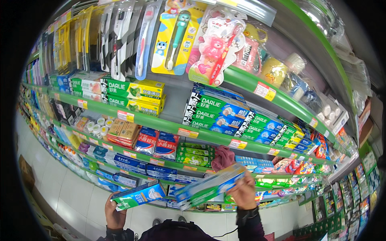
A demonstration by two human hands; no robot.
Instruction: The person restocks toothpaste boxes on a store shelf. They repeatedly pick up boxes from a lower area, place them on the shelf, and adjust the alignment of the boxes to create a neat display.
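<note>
My left hand [115,212] grips one end of a green and blue Darlie toothpaste box [138,195], its printed front facing up. In my right hand [243,191] is a second green, blue and white toothpaste box [209,186], held by its right end and tilted up to the right. The two boxes are apart, in front of the lower shelves. Beyond them, stacked Darlie toothpaste boxes [211,111] stand on a green-edged shelf, with green and yellow Darlie boxes [132,93] farther left. A crumpled pink cloth [223,158] lies on the shelf below.
Packaged toothbrushes [176,39] hang above the toothpaste. Green shelf edges [156,125] with price tags curve across the view. Red and blue packets [166,146] stand on a lower shelf. Bagged goods [274,72] fill the upper right shelf. Tiled floor [75,198] shows below.
</note>
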